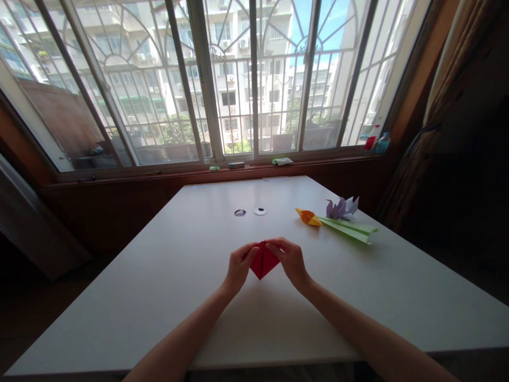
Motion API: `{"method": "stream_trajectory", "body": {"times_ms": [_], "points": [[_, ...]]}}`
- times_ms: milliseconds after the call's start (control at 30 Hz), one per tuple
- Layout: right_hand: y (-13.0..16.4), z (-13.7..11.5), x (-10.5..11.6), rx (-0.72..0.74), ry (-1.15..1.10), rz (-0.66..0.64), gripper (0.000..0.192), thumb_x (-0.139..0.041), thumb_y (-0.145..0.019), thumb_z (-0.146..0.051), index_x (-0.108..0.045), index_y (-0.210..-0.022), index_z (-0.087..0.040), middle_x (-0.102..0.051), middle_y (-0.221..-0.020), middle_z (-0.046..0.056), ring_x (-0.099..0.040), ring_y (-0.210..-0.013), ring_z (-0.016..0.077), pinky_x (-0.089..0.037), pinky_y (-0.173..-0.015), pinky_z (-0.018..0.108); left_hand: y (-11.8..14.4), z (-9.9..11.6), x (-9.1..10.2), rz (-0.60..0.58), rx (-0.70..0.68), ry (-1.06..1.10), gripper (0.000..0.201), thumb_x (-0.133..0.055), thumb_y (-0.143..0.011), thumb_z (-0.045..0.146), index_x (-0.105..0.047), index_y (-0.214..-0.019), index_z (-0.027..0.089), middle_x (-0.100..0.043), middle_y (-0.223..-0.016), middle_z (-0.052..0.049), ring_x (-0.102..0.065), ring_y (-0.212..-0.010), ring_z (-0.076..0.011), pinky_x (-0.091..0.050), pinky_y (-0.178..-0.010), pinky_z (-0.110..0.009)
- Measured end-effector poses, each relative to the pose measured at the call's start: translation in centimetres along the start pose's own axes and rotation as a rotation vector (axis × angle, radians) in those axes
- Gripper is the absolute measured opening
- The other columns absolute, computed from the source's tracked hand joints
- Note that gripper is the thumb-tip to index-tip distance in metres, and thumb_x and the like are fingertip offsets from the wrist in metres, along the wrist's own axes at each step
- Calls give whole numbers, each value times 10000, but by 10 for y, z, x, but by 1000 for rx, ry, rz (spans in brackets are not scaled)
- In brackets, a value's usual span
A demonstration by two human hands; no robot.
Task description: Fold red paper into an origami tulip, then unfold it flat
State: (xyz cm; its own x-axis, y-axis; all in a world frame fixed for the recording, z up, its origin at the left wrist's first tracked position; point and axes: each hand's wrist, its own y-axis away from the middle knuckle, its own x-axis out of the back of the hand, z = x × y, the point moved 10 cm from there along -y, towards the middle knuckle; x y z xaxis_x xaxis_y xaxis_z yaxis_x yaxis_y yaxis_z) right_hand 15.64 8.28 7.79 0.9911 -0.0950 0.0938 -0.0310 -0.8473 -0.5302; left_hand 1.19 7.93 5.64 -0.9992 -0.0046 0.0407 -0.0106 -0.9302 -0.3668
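Note:
A folded red paper (pixel 262 262), diamond-shaped with its point toward me, rests on the white table (pixel 167 276). My left hand (pixel 238 267) pinches its upper left edge. My right hand (pixel 291 259) pinches its upper right edge, and the fingertips of both hands meet near the top corner. Both forearms reach in from the bottom of the view.
Finished paper folds lie at the right of the table: an orange piece (pixel 309 216), a purple flower (pixel 342 208) and green paper leaves (pixel 350 229). Two small round items (pixel 250 212) sit near the table's middle. Beyond the table are a windowsill (pixel 278 165) and barred windows.

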Motion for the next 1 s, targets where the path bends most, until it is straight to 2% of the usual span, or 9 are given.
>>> {"method": "stream_trajectory", "body": {"times_ms": [133, 267, 767, 1000], "points": [[1, 6, -1, -46, -55, 29, 159, -626, -662, -328, -645, -721, -181, -661, -710, 32, -598, -668, 170, -487, -625, 298, 1, -1, 7, 81, 36, 71, 235, -616, -670, 318, -639, -849, 168, -670, -796, -43, -594, -749, -168, -460, -685, -264], [2, 9, -1, -56, -76, 37, 151, -638, -646, -324, -641, -698, -182, -659, -684, 26, -602, -655, 166, -495, -626, 294, 1, 3, 11, 121, 15, 70, 164, -627, -656, 295, -654, -756, 168, -666, -757, -36, -592, -731, -162, -465, -688, -264], [4, 12, -1, -106, -61, 39, 158, -643, -634, -335, -665, -683, -186, -676, -688, 34, -614, -660, 180, -499, -619, 303, 2, 2, 8, 94, 37, 17, 130, -622, -650, 267, -688, -727, 186, -685, -744, -27, -606, -721, -176, -472, -695, -283], [5, 6, 0, -61, -21, 30, 157, -636, -640, -339, -671, -688, -193, -674, -692, 31, -613, -660, 179, -499, -627, 308, 3, 7, 8, 83, 3, -24, 127, -610, -658, 264, -694, -726, 196, -685, -738, -23, -607, -702, -175, -473, -682, -279]]}}
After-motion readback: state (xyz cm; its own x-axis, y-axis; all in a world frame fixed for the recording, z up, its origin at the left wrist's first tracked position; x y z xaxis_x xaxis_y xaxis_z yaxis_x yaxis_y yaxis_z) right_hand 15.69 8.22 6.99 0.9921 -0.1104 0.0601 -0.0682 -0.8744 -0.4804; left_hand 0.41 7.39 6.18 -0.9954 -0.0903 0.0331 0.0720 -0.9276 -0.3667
